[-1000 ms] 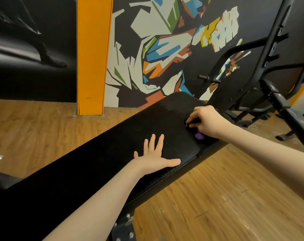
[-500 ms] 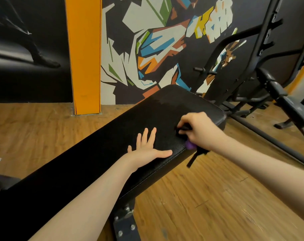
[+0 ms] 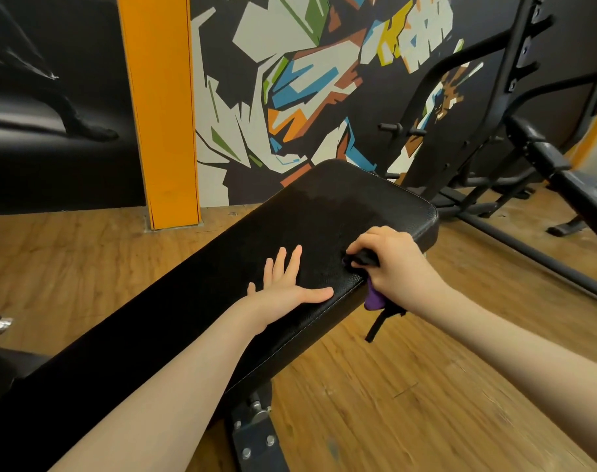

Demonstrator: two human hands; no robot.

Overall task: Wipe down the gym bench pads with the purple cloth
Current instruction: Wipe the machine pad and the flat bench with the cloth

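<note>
1 bunched purple cloth, mostly hidden

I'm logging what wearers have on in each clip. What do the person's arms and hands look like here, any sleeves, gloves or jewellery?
Both forearms are bare as far as the frame shows, with no sleeve in view. The left hand and right hand wear no gloves, and no rings, watch or wristband show on the visible sides. The fingernails look short and unpainted.

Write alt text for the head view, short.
A person's right hand grips a purple cloth at the near edge of a black bench pad, while the left hand rests flat on the pad. Behind: wood floor, colourful mural.
</note>
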